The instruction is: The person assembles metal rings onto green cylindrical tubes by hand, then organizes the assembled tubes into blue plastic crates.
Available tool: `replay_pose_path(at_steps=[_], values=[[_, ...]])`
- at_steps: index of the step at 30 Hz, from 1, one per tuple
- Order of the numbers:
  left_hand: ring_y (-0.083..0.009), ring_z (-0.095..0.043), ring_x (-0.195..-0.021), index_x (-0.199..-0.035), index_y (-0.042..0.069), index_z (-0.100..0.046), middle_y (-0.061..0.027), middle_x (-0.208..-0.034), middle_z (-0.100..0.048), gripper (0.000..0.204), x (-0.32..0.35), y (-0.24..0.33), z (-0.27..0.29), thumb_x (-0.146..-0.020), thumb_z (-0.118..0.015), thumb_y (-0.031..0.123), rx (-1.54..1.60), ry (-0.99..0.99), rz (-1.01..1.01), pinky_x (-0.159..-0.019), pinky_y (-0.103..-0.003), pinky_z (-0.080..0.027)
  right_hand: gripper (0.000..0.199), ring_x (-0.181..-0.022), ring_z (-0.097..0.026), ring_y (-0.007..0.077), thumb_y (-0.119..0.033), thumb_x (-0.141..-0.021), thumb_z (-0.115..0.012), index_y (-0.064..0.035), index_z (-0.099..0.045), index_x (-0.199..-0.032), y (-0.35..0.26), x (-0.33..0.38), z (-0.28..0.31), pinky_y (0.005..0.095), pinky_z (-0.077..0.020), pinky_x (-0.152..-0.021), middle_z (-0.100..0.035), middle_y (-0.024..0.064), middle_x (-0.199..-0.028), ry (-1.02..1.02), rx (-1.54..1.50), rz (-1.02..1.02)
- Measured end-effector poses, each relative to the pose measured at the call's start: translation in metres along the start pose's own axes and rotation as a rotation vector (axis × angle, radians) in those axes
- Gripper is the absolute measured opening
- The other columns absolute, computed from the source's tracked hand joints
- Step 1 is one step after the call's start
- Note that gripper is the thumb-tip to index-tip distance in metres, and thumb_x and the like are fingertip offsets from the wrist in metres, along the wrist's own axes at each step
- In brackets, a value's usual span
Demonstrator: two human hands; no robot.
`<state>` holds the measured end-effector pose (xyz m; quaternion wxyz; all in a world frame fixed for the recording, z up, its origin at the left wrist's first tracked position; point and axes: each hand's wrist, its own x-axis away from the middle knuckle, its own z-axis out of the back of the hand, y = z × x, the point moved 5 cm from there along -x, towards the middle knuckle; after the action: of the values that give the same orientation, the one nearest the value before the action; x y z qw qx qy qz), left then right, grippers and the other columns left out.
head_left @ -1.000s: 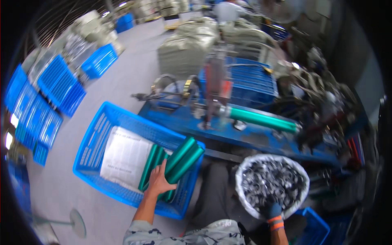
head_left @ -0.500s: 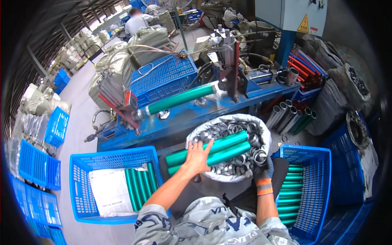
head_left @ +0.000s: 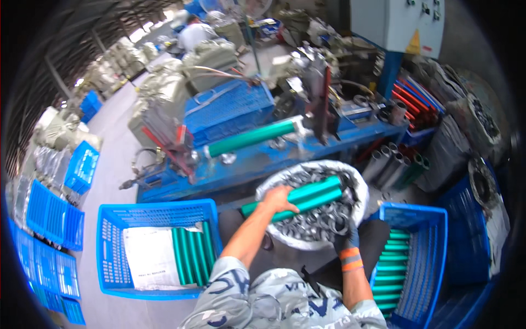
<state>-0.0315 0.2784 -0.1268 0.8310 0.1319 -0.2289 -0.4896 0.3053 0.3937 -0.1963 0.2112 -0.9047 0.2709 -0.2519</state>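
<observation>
Green tubes (head_left: 307, 197), a small bundle of them, lie crosswise over the white sack (head_left: 263, 192) just in front of me, and my left hand (head_left: 280, 200) is clamped over their near-left end, gripping them. I see my right hand (head_left: 345, 237), gloved with an orange cuff, down at the sack's near-right rim; whether it grips anything I cannot tell. That sack is full of grey metal rings (head_left: 318, 222).

On my left, a blue crate (head_left: 109, 219) on the floor holds more green tubes standing side by side next to a white sheet (head_left: 150, 257). On my right, a second blue crate (head_left: 433, 230) carries a stack of green tubes along its left side.

Beyond the sack runs a blue workbench (head_left: 257, 162) with one green tube (head_left: 252, 137) mounted lengthwise in a machine. Grey pipes (head_left: 389, 164) lean under the bench's right end, red ones farther right. The grey concrete floor (head_left: 115, 137) stretches left, lined with blue crates and bulging sacks, with another person far off.
</observation>
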Motion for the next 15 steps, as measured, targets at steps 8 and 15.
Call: replay_pose_path(at_steps=[8,15], values=[[-0.0421,-0.080,-0.118,-0.146,0.010,-0.071,-0.0181,-0.128,-0.083,0.080,0.122,0.035,0.107,-0.073,-0.092,0.038,0.057,0.255,0.077,-0.102,-0.051,-0.062,0.072,-0.132,-0.075,0.0472,-0.053,-0.112,-0.071,-0.0103,-0.054,-0.167,0.019,0.007,-0.064,0.0530,-0.0727,-0.095,-0.072,0.0163,-0.153,-0.316,-0.221,-0.121],[-0.0420,-0.079,-0.111,-0.143,0.010,-0.071,-0.0159,-0.125,-0.082,0.069,0.211,0.040,0.109,-0.075,-0.086,0.012,-0.010,0.374,-0.061,-0.095,-0.048,-0.063,0.093,-0.136,-0.074,0.0329,-0.042,-0.103,-0.087,-0.0067,-0.042,-0.176,0.009,0.015,-0.113,0.0437,-0.0741,-0.095,-0.069,0.0159,-0.157,-0.355,0.027,-0.010]])
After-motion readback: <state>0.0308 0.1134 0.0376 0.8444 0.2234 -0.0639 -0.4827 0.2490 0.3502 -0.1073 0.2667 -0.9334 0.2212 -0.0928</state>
